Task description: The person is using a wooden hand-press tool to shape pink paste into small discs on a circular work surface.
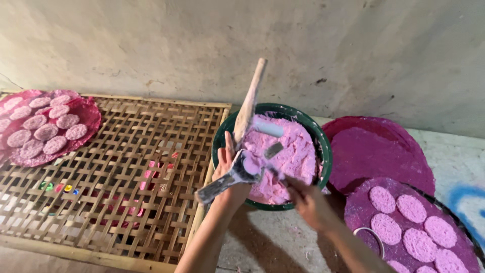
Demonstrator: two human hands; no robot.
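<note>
A green bowl (325,146) full of pink crumbly dough (295,151) stands by the wall. My left hand (226,167) grips a grey metal scoop mould (237,174) over the bowl's near rim, its cup packed with pink dough. My right hand (302,194) holds a small flat metal scraper (274,150) at the scoop's cup. A wooden stick (249,103) leans up out of the bowl, and a white roller piece (268,128) lies on the dough.
A woven bamboo rack (126,167) lies to the left, carrying a pink mat (86,119) with several round pink cakes. At right, stacked pink mats (379,151); the nearest mat (361,210) holds several pink cakes. Bare concrete wall (151,45) behind.
</note>
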